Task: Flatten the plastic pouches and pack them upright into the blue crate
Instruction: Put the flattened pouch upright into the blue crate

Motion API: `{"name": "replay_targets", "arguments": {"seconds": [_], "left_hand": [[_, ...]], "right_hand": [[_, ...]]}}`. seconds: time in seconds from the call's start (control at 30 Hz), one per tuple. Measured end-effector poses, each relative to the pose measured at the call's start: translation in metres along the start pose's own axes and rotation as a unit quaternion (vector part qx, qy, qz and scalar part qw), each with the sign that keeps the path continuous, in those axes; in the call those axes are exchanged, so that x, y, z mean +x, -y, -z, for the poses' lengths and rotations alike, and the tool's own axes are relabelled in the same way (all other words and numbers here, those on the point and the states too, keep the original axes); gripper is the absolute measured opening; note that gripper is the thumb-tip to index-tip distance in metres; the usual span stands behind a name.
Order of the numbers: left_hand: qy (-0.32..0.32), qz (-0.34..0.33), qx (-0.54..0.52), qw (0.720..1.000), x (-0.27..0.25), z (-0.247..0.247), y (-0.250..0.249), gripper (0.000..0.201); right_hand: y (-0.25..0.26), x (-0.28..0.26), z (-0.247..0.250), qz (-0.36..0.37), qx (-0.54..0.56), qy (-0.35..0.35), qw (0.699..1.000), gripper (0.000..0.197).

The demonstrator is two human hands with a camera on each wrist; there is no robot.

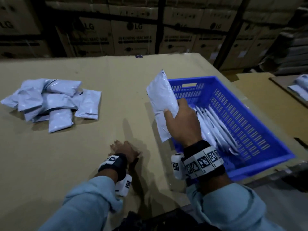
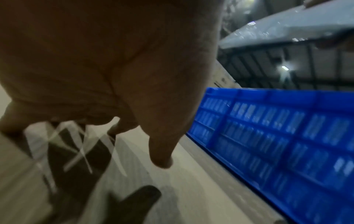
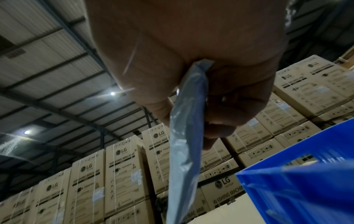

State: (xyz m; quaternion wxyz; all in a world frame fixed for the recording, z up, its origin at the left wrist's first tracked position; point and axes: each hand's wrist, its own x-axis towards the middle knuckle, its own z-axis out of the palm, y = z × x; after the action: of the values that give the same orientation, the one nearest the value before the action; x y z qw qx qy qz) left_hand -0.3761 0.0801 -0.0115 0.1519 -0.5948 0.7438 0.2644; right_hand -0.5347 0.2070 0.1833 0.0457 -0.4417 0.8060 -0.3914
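Note:
My right hand (image 1: 173,108) grips a flat grey plastic pouch (image 1: 162,99) on edge, above the near left rim of the blue crate (image 1: 260,117). The right wrist view shows the pouch (image 3: 188,136) pinched between thumb and fingers, with the crate's rim (image 3: 298,186) below. Several pouches (image 1: 215,129) stand upright in the crate's near end. A loose pile of pouches (image 1: 53,102) lies at the left of the table. My left hand (image 1: 124,148) hovers blurred over the cardboard, fingers spread and empty; its thumb (image 2: 161,150) shows beside the crate's side wall (image 2: 277,144).
The table (image 1: 103,77) is covered in brown cardboard. Stacked cardboard appliance boxes (image 1: 133,35) fill the back. A second table at the right carries more pouches (image 1: 300,85).

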Motion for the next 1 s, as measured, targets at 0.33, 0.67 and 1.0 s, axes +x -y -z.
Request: {"name": "replay_targets", "arguments": {"seconds": [0.33,0.67,1.0], "left_hand": [[0.009,-0.022,0.121,0.992,0.019,-0.001,-0.016,0.121],[0.015,-0.033,0.131,0.991,0.025,-0.01,-0.01,0.133],[0.016,-0.037,0.135,0.99,0.026,-0.014,-0.007,0.133]], "right_hand": [[-0.107,0.084,0.105,-0.145,-0.048,-0.087,0.985,0.024],[-0.196,0.101,0.104,-0.259,-0.306,-0.079,0.913,0.022],[-0.253,0.106,0.079,-0.249,-0.378,0.134,0.881,0.028]]}}
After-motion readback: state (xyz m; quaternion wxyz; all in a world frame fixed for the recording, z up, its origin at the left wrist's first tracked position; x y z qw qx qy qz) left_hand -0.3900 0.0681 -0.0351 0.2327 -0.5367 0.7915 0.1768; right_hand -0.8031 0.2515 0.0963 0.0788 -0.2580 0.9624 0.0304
